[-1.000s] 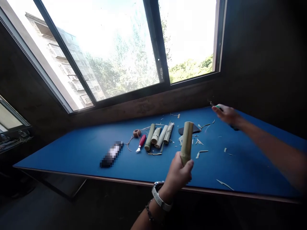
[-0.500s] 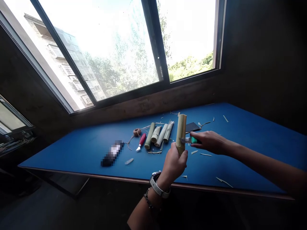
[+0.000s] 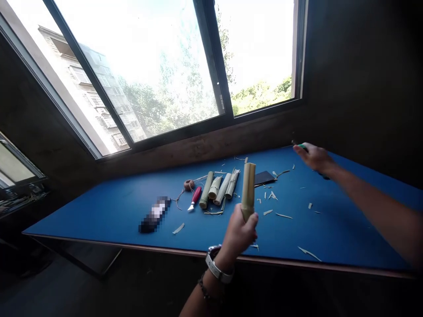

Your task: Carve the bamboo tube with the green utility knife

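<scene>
My left hand [image 3: 239, 229] is wrapped round the lower end of a bamboo piece [image 3: 249, 185], which stands nearly upright above the front of the table. Out to the far right, my right hand [image 3: 315, 157] is closed on a green-handled knife [image 3: 303, 147], raised well away from the bamboo. Its blade points up and left, small and blurred. Behind my left hand lie several cut bamboo pieces [image 3: 207, 189] side by side. To their left rests a knife with a red handle [image 3: 196, 194].
A blue table [image 3: 115, 202] fills the middle, with bamboo shavings [image 3: 272, 196] scattered over it. A ball of twine [image 3: 188, 185], a dark flat sheet [image 3: 264, 178] and a blurred-out dark object [image 3: 154, 215] lie there too. Behind the table is a window [image 3: 158, 66].
My right hand has swung the green-handled knife off the bamboo, up and to the right. My left hand keeps its hold, the bamboo slightly lower.
</scene>
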Motion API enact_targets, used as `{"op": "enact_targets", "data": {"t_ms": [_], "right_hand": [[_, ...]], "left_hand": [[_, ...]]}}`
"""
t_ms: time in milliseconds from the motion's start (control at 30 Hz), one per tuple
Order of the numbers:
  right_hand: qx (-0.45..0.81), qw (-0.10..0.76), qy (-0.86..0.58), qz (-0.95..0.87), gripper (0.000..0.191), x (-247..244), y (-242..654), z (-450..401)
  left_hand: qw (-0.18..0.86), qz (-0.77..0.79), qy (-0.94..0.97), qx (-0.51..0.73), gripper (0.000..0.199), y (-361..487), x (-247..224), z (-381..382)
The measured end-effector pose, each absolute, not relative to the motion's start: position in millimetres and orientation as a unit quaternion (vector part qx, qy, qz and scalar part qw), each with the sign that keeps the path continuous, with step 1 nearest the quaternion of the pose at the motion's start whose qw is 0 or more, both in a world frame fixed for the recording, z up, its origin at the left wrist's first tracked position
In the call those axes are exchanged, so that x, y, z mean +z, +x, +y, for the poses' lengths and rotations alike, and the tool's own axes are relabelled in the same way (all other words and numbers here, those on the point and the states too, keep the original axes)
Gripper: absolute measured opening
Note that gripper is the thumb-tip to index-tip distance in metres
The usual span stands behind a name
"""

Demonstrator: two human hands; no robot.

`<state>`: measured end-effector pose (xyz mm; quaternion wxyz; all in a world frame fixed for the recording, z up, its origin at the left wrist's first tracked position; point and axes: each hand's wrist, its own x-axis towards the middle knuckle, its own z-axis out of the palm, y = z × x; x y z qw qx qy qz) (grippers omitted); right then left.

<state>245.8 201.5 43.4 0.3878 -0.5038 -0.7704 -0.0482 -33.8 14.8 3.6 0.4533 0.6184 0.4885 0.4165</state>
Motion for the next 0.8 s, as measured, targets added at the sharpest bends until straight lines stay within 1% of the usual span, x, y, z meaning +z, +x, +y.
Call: {"op": "enact_targets", "data": {"t_ms": [67,133,167,233,300,400,533,600,667,733,800], "right_hand": [[0.026,0.368,-0.493,-0.788,0.051,37.9,234.5,178.1],[0.105,0.33,-0.436,-0.831,0.047,31.1,212.5,149.2],[0.121,0.313,-0.4,-0.853,0.045,28.1,200.5,135.3],[0.106,0.289,-0.349,-0.885,0.042,24.5,179.6,113.2],[0.054,0.272,-0.331,-0.902,0.041,23.3,165.8,101.1],[-0.011,0.254,-0.343,-0.904,0.043,22.5,156.7,100.2],[-0.036,0.231,-0.357,-0.904,0.049,20.1,155.6,116.7],[-0.026,0.236,-0.371,-0.898,0.05,20.2,163.3,132.1],[-0.008,0.26,-0.432,-0.864,0.052,22.0,181.1,152.9],[0.001,0.302,-0.522,-0.798,0.053,24.6,206.7,175.3],[-0.018,0.369,-0.573,-0.732,0.05,27.4,231.6,191.4]], "left_hand": [[0.457,0.488,0.612,0.422,0.027,-39.0,5.9,28.7],[0.456,0.48,0.621,0.421,0.028,-39.9,8.6,38.0],[0.455,0.477,0.623,0.422,0.029,-38.8,9.8,40.1],[0.446,0.476,0.629,0.423,0.03,-35.2,11.5,40.1],[0.42,0.482,0.642,0.423,0.03,-32.3,12.8,37.2],[0.362,0.502,0.667,0.415,0.026,-32.0,14.9,33.6],[0.323,0.53,0.678,0.395,0.022,-32.5,16.3,30.2],[0.324,0.545,0.671,0.385,0.02,-28.8,15.2,23.8],[0.336,0.538,0.679,0.37,0.018,-22.5,12.6,13.3],[0.367,0.497,0.702,0.354,0.019,-16.2,9.2,3.3],[0.437,0.456,0.693,0.348,0.025,-13.0,6.7,0.0]]}}
